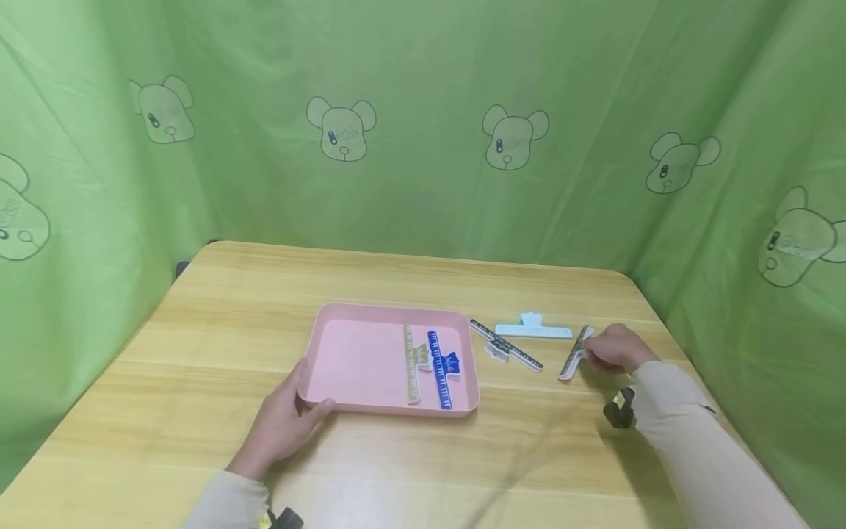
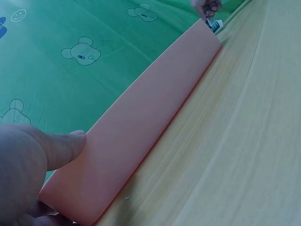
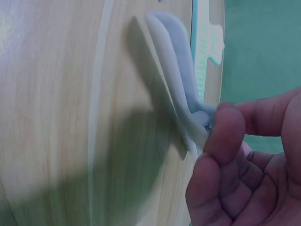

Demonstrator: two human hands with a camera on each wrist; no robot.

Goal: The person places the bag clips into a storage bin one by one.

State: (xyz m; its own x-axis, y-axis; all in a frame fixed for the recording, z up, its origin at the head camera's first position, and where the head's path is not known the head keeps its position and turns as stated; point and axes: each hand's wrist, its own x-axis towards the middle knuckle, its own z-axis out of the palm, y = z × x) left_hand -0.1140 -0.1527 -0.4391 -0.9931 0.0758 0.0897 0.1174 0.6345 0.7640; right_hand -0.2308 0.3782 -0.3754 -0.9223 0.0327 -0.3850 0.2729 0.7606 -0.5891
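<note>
My right hand [image 1: 616, 348] pinches the handle of a dark-and-white ruler clip [image 1: 573, 358] between thumb and fingers, at the right of the table. In the right wrist view the clip's pale long bar [image 3: 174, 61] is tilted, with its shadow on the wood beside it. At the near left corner of a pink tray [image 1: 370, 408], my left hand [image 1: 280, 422] grips the wall, thumb at the front rim and the other fingers round the side. Inside the tray, toward its right end, lie an olive-green clip [image 1: 413, 375] and a blue clip [image 1: 440, 375], side by side.
Between the tray and my right hand, a black-and-white clip [image 1: 522, 355] lies slantwise near the tray's right wall. Behind it rests a light blue clip [image 1: 534, 332]. A green curtain [image 1: 423, 198] stands round the back and sides of the wooden table [image 1: 264, 286].
</note>
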